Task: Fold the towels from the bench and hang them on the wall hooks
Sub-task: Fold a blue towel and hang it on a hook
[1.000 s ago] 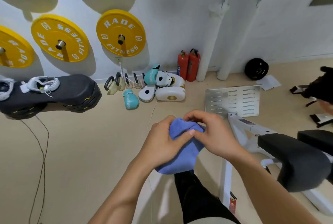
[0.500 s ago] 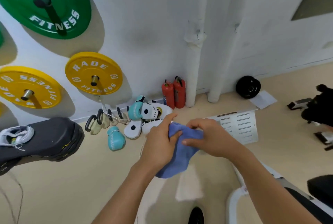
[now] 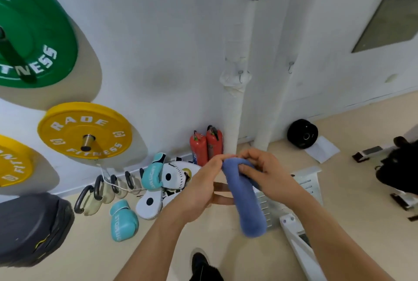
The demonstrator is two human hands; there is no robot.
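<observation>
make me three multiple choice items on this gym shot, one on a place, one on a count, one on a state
1. Where do the red fire extinguishers stand?
A. on the floor against the wall
B. on the bench
C. on a wall hook

2. How many teal boxing gloves are in view?
A. one
B. two
C. four

3. How is the blue towel held?
A. spread flat on the floor
B. in the left hand only
C. in the grip of both hands

Key: 1 A, they stand at the wall's foot beside the white pipe. 2 B, one lies on the floor, another rests higher. 3 C, left hand and right hand pinch its top.
</observation>
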